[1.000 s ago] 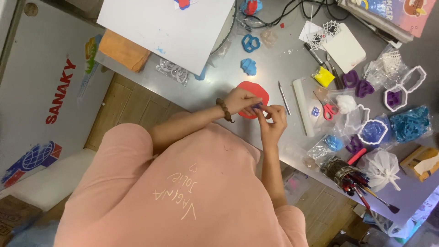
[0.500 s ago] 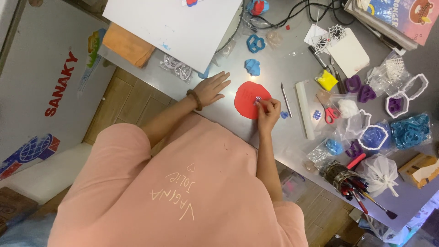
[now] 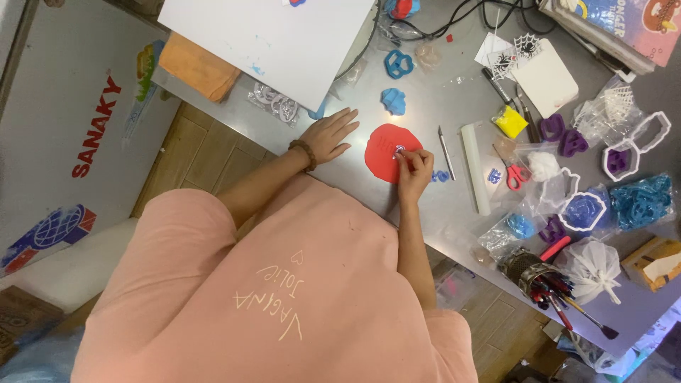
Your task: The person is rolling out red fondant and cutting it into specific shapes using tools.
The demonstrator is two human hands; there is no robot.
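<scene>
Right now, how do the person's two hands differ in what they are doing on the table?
The left hand lies flat and open on the grey table, beside the red clay disc, holding nothing. The right hand is curled, its fingers pinching a small pale piece against the disc. The left wrist wears a beaded bracelet; the right wrist is bare. Both hands rest near the disc.

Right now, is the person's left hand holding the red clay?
No, the left hand lies flat and open on the table beside the red clay, not gripping it.
</scene>
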